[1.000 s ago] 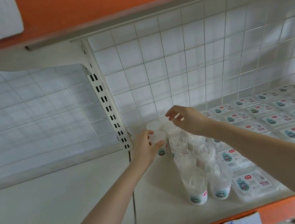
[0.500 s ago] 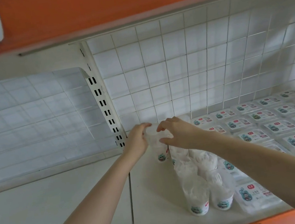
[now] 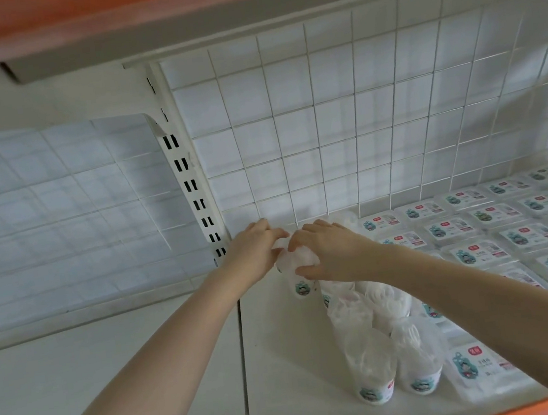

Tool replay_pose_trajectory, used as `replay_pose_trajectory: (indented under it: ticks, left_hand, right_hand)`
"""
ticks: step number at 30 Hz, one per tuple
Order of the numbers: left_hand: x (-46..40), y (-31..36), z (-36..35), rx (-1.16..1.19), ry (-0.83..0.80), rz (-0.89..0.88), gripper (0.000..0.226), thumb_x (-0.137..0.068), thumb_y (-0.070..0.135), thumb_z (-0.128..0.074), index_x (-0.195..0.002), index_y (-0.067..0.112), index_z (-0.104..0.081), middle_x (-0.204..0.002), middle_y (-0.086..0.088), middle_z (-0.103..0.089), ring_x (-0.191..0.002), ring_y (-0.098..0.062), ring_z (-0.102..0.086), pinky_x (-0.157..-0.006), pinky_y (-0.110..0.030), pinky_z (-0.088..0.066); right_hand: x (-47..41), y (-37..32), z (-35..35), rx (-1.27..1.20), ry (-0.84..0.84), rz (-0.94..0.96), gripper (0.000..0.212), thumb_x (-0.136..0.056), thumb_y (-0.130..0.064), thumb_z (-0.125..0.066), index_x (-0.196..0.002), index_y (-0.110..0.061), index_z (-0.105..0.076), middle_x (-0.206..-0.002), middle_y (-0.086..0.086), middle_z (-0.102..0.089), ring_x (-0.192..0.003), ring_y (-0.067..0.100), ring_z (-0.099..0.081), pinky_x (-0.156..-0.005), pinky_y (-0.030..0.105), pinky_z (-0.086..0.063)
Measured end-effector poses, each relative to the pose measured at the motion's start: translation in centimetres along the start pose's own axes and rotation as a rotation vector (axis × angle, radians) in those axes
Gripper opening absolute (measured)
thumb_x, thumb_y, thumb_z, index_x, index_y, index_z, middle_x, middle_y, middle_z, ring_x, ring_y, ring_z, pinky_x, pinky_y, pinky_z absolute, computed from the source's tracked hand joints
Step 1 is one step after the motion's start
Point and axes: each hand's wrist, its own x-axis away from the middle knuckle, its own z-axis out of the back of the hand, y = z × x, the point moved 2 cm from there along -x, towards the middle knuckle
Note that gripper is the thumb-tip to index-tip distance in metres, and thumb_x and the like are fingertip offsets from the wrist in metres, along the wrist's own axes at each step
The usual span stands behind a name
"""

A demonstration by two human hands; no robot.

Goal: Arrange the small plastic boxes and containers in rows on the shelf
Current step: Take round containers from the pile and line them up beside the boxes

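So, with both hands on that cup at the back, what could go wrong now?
1. The right forearm reaches over the tall round containers; drawing it back low could topple them.
2. The held container stands close to the slotted upright and may knock it.
3. Both hands cover the container, so its footing cannot be seen.

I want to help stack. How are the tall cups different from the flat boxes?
The cups are round and stand upright; the boxes are rectangular and lie flat. The cups form two short rows at the left of the shelf; the boxes spread in many rows to the right. Both hands, left hand and right hand, hold a back cup; no hand touches a box. Both are clear plastic with white contents and a teal picture label.
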Motion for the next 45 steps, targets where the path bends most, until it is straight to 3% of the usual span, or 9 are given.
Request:
replay_pose_trajectory:
  ticks: [5,9,14,21,25,29,35,45]
  left_hand:
    - [0.0,-1.3,0.5,0.017,-0.015,0.086,0.035,-0.091,0.039,-0.054,-0.124,0.025,-0.056,-0.108,-0.002,-0.051,-0.110,-0.019,-0.048,-0.072,-0.028,-0.034]
    - [0.1,-1.6,-0.1,0.121,-0.058,0.095,0.039,-0.089,0.038,-0.058,-0.124,0.021,-0.054,-0.117,-0.003,-0.048,-0.113,-0.020,-0.046,-0.086,-0.031,-0.040]
    - [0.4,-1.4,-0.2,0.221,-0.026,0.113,0.033,-0.089,0.029,-0.060,-0.120,0.017,-0.058,-0.116,-0.005,-0.049,-0.102,-0.022,-0.054,-0.089,-0.032,-0.043]
    - [0.0,-1.0,-0.2,0.316,0.048,0.066,0.019,-0.090,0.016,-0.060,-0.108,0.016,-0.065,-0.099,0.003,-0.047,-0.095,-0.015,-0.056,-0.085,-0.025,-0.045]
    - [-0.3,-0.9,-0.4,0.303,-0.002,0.088,0.020,-0.084,0.023,-0.068,-0.100,0.013,-0.060,-0.101,0.004,-0.046,-0.095,-0.014,-0.049,-0.083,-0.026,-0.040]
    - [-0.3,-1.1,-0.9,0.300,0.027,0.083,0.019,-0.084,0.023,-0.067,-0.096,0.013,-0.057,-0.099,0.005,-0.048,-0.089,-0.014,-0.049,-0.075,-0.024,-0.036]
    - [-0.8,-0.5,-0.9,0.356,0.020,0.094,0.017,-0.086,0.017,-0.066,-0.099,0.007,-0.060,-0.103,-0.001,-0.052,-0.089,-0.021,-0.057,-0.083,-0.033,-0.047]
    - [-0.3,-0.6,-1.5,0.392,0.167,0.141,0.018,-0.084,0.020,-0.068,-0.098,0.010,-0.063,-0.101,-0.001,-0.057,-0.091,-0.016,-0.054,-0.075,-0.029,-0.043]
  right_hand:
    - [0.0,0.4,1.4,-0.267,0.095,-0.043,0.041,-0.088,-0.035,-0.060,-0.124,-0.020,-0.049,-0.110,-0.006,-0.051,-0.100,0.010,-0.049,-0.087,0.023,-0.041]
    - [-0.2,0.7,1.7,-0.350,0.160,-0.090,0.038,-0.087,-0.031,-0.062,-0.121,-0.019,-0.051,-0.109,-0.004,-0.052,-0.094,0.008,-0.053,-0.082,0.018,-0.044]
    - [-0.4,0.4,1.0,-0.320,0.087,-0.092,0.039,-0.087,-0.031,-0.063,-0.122,-0.019,-0.051,-0.113,-0.002,-0.054,-0.099,0.012,-0.053,-0.089,0.026,-0.046]
    - [-0.3,0.1,-0.1,-0.131,-0.091,-0.054,0.046,-0.086,-0.039,-0.062,-0.128,-0.024,-0.049,-0.124,-0.007,-0.054,-0.116,0.012,-0.043,-0.098,0.029,-0.036]
    - [0.1,0.2,-0.4,-0.076,-0.088,-0.052,0.040,-0.086,-0.039,-0.060,-0.124,-0.030,-0.052,-0.116,-0.010,-0.050,-0.116,0.013,-0.036,-0.098,0.030,-0.029]
    - [0.1,0.2,-0.4,-0.062,-0.083,-0.044,0.039,-0.085,-0.039,-0.061,-0.122,-0.030,-0.052,-0.122,-0.006,-0.048,-0.118,0.013,-0.034,-0.101,0.030,-0.028]
    - [0.1,0.1,-0.4,-0.078,-0.080,-0.050,0.038,-0.086,-0.036,-0.061,-0.123,-0.030,-0.053,-0.120,-0.008,-0.049,-0.114,0.012,-0.036,-0.101,0.032,-0.030]
    - [0.1,0.0,-0.5,-0.076,-0.064,-0.073,0.037,-0.086,-0.036,-0.060,-0.122,-0.029,-0.053,-0.125,-0.011,-0.049,-0.115,0.011,-0.036,-0.100,0.031,-0.029]
